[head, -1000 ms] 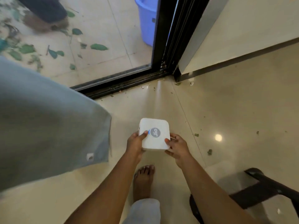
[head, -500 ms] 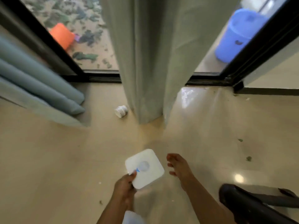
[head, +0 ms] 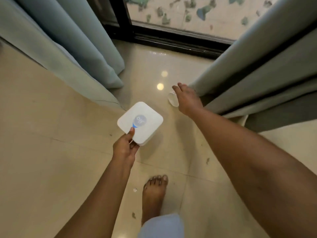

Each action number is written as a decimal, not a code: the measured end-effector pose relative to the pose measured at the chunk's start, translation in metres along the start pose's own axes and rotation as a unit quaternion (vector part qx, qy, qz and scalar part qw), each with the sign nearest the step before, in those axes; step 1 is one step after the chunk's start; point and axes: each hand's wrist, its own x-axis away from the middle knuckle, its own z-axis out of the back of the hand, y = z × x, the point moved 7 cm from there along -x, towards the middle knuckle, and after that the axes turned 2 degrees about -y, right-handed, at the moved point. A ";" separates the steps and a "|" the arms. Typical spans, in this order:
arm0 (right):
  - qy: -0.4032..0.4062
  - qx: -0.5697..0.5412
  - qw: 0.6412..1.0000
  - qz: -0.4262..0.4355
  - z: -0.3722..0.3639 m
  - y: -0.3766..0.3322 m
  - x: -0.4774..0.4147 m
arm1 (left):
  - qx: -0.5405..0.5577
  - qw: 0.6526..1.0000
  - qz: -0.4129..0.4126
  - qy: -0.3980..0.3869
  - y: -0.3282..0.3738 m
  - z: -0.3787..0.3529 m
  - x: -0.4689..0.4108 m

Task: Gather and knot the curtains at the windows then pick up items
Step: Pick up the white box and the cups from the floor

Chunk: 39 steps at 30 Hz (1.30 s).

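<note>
Left grip [head: 124, 148] pinches white box [head: 140, 122], near side of cup [head: 172, 99]; my right grip [head: 187, 98] spread just over cup; close lightly round its wall.

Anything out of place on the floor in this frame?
A small white cup lies on its side on the floor beside the right curtain, just under the right hand. Dark debris specks also litter the floor. Nothing looks spilled.

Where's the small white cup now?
Head view, right of centre: the cup lies on the floor, partly hidden by the right hand, beside the right curtain, right of the box in the left hand.
</note>
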 end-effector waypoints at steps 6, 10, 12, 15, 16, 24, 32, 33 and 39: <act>-0.018 0.216 0.971 0.097 -0.033 -0.006 -0.041 | -0.022 1.000 0.004 -0.013 0.014 0.009 -0.030; -0.026 0.027 0.999 -0.015 -0.026 -0.001 -0.001 | -0.055 0.998 -0.001 -0.008 0.014 0.015 -0.008; -0.003 -0.203 0.974 -0.101 -0.022 0.006 0.048 | -0.058 0.998 0.001 -0.003 0.011 0.015 0.021; 0.060 -0.400 0.901 -0.156 0.002 0.008 0.152 | -0.086 0.996 0.001 -0.009 -0.001 0.006 0.083; 0.086 -0.428 0.883 -0.173 0.015 0.011 0.189 | -0.103 0.995 0.000 -0.017 -0.007 0.001 0.107; 0.265 -0.464 0.783 -0.318 0.140 0.093 0.510 | -0.254 0.954 0.002 -0.160 -0.112 -0.064 0.326; 0.445 -0.426 0.692 -0.375 0.291 0.161 0.815 | -0.308 0.873 -0.012 -0.379 -0.233 -0.184 0.595; 0.465 -0.418 0.680 -0.384 0.302 0.167 0.847 | -0.305 0.863 -0.011 -0.403 -0.243 -0.197 0.624; 0.544 -0.381 0.559 -0.495 0.293 0.221 1.004 | -0.388 0.810 0.008 -0.438 -0.333 -0.236 0.741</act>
